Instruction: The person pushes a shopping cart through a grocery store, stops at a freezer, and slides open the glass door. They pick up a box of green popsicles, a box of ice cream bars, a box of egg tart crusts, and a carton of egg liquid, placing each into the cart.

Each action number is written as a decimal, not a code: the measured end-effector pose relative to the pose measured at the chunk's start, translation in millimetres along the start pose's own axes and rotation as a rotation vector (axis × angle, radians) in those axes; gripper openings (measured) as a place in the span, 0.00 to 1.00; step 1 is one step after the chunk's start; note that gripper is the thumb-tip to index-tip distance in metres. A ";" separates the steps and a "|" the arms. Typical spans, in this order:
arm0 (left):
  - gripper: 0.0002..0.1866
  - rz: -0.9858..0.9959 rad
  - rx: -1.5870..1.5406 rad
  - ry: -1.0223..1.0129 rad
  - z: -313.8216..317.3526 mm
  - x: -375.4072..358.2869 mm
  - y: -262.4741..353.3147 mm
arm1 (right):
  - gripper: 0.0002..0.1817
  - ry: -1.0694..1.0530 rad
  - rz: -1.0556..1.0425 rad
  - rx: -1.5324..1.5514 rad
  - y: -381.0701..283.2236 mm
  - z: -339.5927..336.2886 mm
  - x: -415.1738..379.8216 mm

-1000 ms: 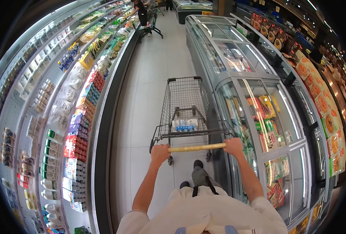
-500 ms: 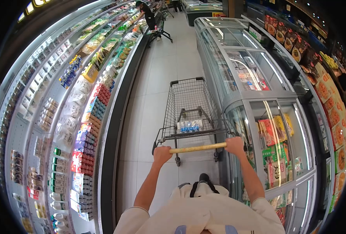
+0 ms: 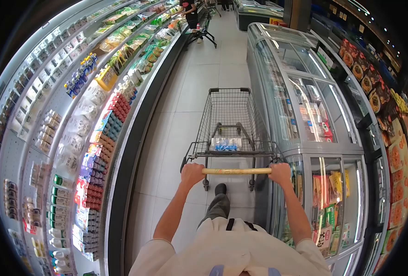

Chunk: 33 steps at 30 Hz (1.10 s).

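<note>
A wire shopping cart point(image 3: 229, 115) stands in front of me in the aisle, its yellowish handle bar point(image 3: 236, 171) running level across. My left hand point(image 3: 193, 174) is closed round the left end of the bar. Round the right end my right hand point(image 3: 279, 173) is wrapped, close to the glass freezer. A clear package with blue print point(image 3: 226, 144) lies in the cart at the end nearest me. One of my feet point(image 3: 220, 189) shows below the bar.
Open refrigerated shelves point(image 3: 121, 152) with packed goods line the left side. Glass-topped freezers point(image 3: 305, 149) run along the right, close beside the cart. Farther up the aisle, a person in dark clothes point(image 3: 191, 17) stands at the left shelves by another cart point(image 3: 205, 37).
The cart has turned to point more straight ahead, and its handle is now level. The freezers have shifted right in view. One foot has come forward. Both hands keep their hold.
</note>
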<state>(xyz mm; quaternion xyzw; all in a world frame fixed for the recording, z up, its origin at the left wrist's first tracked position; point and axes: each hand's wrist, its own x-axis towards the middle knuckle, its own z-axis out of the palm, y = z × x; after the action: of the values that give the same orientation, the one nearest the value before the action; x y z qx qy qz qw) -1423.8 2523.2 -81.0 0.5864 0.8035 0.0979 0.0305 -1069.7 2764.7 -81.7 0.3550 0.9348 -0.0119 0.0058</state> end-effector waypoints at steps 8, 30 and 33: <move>0.06 0.036 0.007 -0.018 13.7 116.8 -61.9 | 0.08 0.008 0.049 -0.005 5.5 -4.3 117.6; 0.05 -0.010 -0.049 -0.087 28.4 356.1 -121.4 | 0.06 0.146 0.028 0.053 45.5 10.9 353.2; 0.05 0.035 -0.068 -0.124 23.4 397.2 -108.5 | 0.07 0.098 0.039 0.070 36.2 7.5 393.5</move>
<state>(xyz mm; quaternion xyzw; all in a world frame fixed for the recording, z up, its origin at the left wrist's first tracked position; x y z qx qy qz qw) -1644.9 2870.9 -98.7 0.6039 0.7859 0.0891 0.0981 -1339.9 3052.7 -97.4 0.3733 0.9259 -0.0272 -0.0520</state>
